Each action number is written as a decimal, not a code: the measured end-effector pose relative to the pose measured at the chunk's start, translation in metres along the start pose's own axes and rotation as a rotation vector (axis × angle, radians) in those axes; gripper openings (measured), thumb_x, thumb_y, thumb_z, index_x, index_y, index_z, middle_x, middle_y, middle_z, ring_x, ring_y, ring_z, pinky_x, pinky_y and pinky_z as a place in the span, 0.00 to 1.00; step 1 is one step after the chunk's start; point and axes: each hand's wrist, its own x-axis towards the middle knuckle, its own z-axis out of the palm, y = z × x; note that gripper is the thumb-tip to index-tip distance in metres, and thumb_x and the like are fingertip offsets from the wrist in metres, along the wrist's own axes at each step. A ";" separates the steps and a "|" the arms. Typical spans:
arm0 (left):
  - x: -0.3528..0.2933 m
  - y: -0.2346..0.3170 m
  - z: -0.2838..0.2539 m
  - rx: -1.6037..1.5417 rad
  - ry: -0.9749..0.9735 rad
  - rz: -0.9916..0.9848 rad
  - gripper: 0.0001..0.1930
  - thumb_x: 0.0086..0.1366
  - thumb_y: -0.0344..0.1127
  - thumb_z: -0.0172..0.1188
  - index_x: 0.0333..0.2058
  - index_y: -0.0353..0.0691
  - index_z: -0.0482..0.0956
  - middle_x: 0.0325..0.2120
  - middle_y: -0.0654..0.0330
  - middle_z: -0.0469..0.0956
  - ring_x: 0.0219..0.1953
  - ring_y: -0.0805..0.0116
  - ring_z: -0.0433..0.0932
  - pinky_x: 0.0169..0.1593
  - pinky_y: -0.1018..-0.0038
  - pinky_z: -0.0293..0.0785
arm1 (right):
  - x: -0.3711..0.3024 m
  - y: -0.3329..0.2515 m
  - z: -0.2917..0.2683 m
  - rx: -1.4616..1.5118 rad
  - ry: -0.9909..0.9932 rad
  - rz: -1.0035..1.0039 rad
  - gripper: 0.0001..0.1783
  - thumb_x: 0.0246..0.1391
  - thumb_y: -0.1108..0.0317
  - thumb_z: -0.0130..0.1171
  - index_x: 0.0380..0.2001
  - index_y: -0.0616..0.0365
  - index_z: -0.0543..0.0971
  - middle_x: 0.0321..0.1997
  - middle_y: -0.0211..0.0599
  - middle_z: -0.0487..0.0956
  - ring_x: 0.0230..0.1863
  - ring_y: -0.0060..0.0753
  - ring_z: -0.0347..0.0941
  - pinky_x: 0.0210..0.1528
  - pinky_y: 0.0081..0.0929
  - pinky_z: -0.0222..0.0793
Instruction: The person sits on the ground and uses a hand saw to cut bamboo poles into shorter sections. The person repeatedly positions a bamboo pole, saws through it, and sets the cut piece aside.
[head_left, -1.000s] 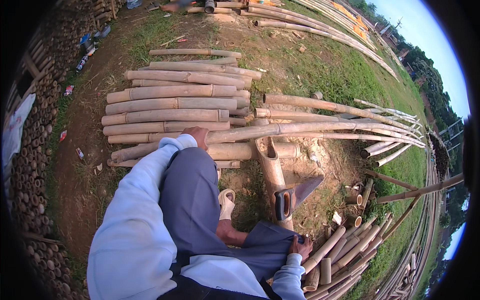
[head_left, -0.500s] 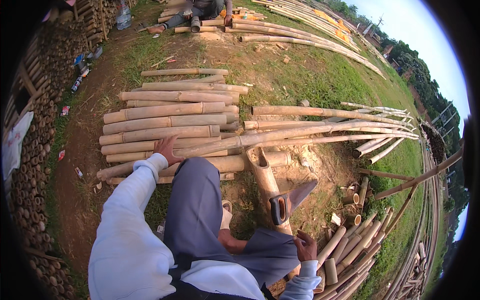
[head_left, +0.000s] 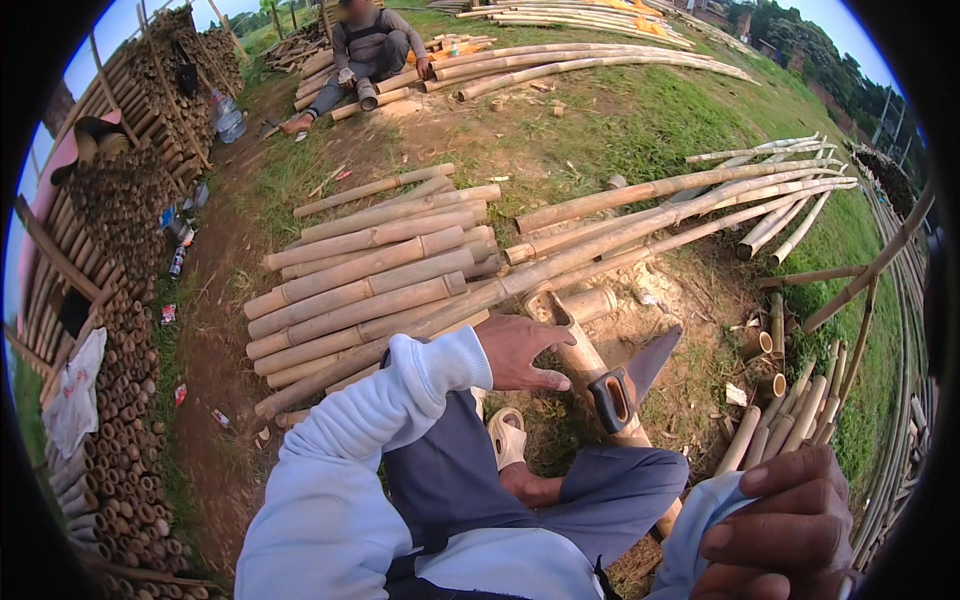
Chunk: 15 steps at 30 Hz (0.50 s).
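My left hand reaches over my knee with fingers spread and holds nothing. Beside its fingertips lies a handsaw with a black handle and a broad blade, resting against a thick bamboo post with a hollowed end. A long bamboo pole runs beyond that hollowed end and over the cut pieces. Close to the camera at lower right, my right hand is raised with its fingers curled in; no object shows in it. To the left of the post lie several cut bamboo lengths side by side.
More long poles stretch to the right. Short bamboo pieces and a bamboo frame stand at right. Stacked bamboo lines the left. At the back another person sits by long poles. Sawdust covers nearby ground.
My left hand has left the cut bamboo and moved right toward the saw. My right hand has risen toward the camera at lower right. The view has tilted up and shifted left.
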 end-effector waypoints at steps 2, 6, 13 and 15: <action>0.028 0.002 0.013 0.073 0.027 0.047 0.37 0.64 0.63 0.59 0.61 0.41 0.70 0.53 0.46 0.78 0.55 0.47 0.77 0.58 0.56 0.72 | 0.005 0.000 0.006 -0.019 0.032 0.035 0.09 0.71 0.66 0.46 0.40 0.61 0.68 0.30 0.33 0.77 0.23 0.30 0.70 0.33 0.41 0.77; 0.058 -0.017 0.051 0.134 0.066 0.092 0.32 0.63 0.58 0.62 0.58 0.41 0.72 0.46 0.48 0.80 0.50 0.46 0.78 0.52 0.54 0.75 | 0.012 0.000 0.013 -0.031 0.037 0.080 0.13 0.72 0.62 0.44 0.37 0.61 0.70 0.28 0.30 0.76 0.22 0.27 0.69 0.38 0.37 0.77; 0.082 -0.020 0.069 0.193 -0.067 0.083 0.27 0.60 0.52 0.65 0.53 0.42 0.74 0.40 0.50 0.82 0.47 0.47 0.80 0.50 0.55 0.76 | 0.011 0.029 0.020 -0.091 -0.021 -0.121 0.17 0.73 0.57 0.40 0.37 0.58 0.71 0.26 0.27 0.76 0.21 0.22 0.67 0.42 0.34 0.75; 0.084 -0.021 0.071 0.170 -0.071 0.057 0.28 0.59 0.52 0.66 0.52 0.42 0.75 0.42 0.47 0.82 0.48 0.45 0.80 0.53 0.53 0.74 | 0.007 0.038 0.015 -0.050 -0.083 -0.158 0.16 0.73 0.58 0.40 0.37 0.58 0.71 0.26 0.27 0.76 0.21 0.22 0.66 0.42 0.34 0.75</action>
